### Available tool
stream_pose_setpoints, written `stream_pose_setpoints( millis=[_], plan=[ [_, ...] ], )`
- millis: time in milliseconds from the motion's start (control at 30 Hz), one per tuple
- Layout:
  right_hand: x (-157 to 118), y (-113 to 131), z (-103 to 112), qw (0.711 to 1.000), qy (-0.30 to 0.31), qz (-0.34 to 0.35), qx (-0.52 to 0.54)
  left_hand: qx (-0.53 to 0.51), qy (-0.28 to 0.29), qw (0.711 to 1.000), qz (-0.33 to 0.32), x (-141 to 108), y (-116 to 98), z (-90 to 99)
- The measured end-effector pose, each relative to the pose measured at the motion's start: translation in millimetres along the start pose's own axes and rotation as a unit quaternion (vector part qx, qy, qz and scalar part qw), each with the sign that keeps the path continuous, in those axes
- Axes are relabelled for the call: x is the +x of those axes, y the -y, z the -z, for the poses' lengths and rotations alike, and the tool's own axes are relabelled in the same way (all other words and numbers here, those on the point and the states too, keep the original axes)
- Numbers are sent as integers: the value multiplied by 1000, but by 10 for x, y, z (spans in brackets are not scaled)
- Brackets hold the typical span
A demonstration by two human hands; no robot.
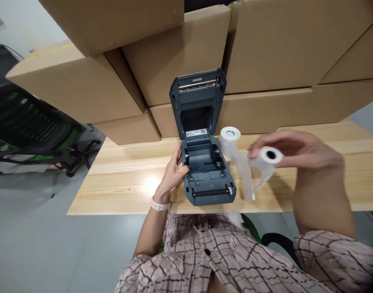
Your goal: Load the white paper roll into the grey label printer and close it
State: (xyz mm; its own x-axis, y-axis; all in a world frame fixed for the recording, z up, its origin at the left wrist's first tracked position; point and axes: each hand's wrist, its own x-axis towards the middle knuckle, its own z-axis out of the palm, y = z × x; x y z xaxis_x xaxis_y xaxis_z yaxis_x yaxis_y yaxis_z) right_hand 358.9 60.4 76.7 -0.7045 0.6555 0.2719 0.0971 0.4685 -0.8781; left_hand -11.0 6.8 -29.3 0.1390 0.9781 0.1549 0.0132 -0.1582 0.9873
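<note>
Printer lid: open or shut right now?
Open: the lid stands raised behind the printer's base, baring the black discs inside; the left hand holds the base's edge.

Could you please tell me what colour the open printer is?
The open printer is dark blue-grey, best seen in the head view.

Lying near the worktop's (119, 183) near edge as a dark blue-grey printer (204, 176), gaping open, lid (201, 97) rearing up toward the far edge. Standing on end by its hinge, near the far edge, as a white roll (227, 133), trailing a pale strip (243, 169) nearward. Hanging farther right above the worktop, blurring slightly, as a dark-centred smaller roll (269, 156), also trailing paper (263, 178).
</note>
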Motion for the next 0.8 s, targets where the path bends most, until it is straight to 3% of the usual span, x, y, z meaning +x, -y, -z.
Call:
stream_pose_setpoints(
  millis=[133, 233, 367, 467, 633, 733, 800],
  plan=[
    [-595, -285, 211, 978, -192, -83, -8, 8, -11, 1000, 5, -8, -41, -14],
    [-682, -610, 91, 960, -224, -165, 26, 19, -21, 1000, 7, -7, -33, -2],
    [-587, -982, -192, 948, -217, -219, 83, 11, -27, 1000, 10, -23, 3, 11],
    [-587, -1056, -225, 950, -196, -237, 44, 5, -30, 999, 15, -41, 15, 5],
    [-539, -938, 218, 969, -94, -229, 8, 8, -31, 999, 15, -36, 30, 18],
    [-194, -992, 453, 976, -73, -205, 12, 11, -28, 999, 13, -15, 44, 32],
    [137, -1102, 476, 982, -27, -189, 9, 10, -30, 999, 13, -5, 46, 29]
  ],
)
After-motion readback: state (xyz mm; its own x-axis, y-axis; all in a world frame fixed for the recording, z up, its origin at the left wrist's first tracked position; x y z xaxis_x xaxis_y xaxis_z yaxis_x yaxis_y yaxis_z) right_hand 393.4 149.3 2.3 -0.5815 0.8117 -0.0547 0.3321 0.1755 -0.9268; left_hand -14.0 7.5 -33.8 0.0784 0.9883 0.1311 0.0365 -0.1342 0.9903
